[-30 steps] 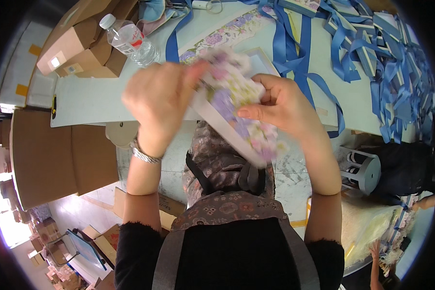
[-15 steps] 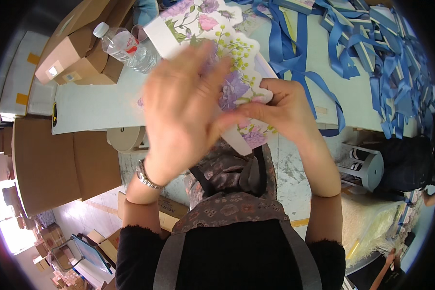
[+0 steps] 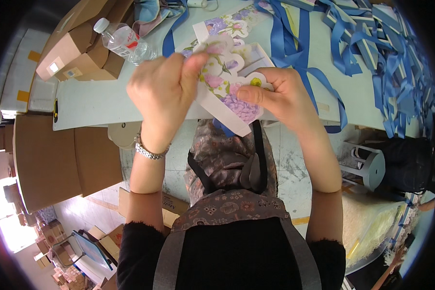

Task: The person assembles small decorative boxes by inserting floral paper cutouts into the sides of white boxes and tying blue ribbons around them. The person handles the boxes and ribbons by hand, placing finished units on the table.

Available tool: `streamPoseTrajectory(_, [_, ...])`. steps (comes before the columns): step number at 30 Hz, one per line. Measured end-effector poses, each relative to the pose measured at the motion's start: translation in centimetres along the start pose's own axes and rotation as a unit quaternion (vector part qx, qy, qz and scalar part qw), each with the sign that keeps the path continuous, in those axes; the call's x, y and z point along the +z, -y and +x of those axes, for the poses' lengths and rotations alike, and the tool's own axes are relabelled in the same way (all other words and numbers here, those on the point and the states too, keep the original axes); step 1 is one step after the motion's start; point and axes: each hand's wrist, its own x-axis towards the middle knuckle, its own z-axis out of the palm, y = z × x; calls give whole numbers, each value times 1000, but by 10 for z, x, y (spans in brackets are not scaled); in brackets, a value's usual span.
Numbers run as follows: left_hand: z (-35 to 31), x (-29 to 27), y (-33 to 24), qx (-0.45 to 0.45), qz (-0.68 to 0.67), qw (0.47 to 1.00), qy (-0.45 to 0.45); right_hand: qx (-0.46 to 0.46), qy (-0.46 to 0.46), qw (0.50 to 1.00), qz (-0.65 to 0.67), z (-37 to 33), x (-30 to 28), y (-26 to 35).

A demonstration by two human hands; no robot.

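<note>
A floral-printed paper piece (image 3: 244, 107) with a scalloped edge and a plain white strip along one side is held up over the table's near edge. My left hand (image 3: 164, 89) is closed at its upper left part, thumb against the print; the tips of the other fingers are hidden. At the right edge, my right hand (image 3: 285, 96) pinches the piece, thumb on top and fingers behind. Just beyond, a pale box-like piece (image 3: 260, 57) shows partly behind the paper. Another scalloped floral piece (image 3: 227, 25) lies farther back on the table.
Blue ribbon (image 3: 295, 48) runs down the table (image 3: 96, 108) to its near edge. At the right lies a heap of ribboned pieces (image 3: 372, 48). A clear plastic bottle (image 3: 125, 42) lies tilted by cardboard boxes (image 3: 82, 58) on the left. A grey stool (image 3: 369, 166) stands below right.
My left hand, blurred and spread over the print before, is now closed at the upper left of the paper piece. The held print sits lower, and the floral piece behind it has come into view.
</note>
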Motion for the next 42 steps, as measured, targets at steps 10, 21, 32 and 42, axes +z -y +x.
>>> streamPoseTrajectory(10, [-18,-24,-40,119,52,977,169,18,-125,984,123,15,5,23])
streamPoseTrajectory(21, [-39,-10,-44,389,-52,914,101,72,-35,980,183,-9,-20,-4])
streamPoseTrajectory(32, [-118,43,27,-50,-393,883,253,-140,14,746,-651,-66,-92,39])
streamPoseTrajectory(42, [40,52,59,-176,-119,857,469,-306,-31,625,-718,-64,-66,47])
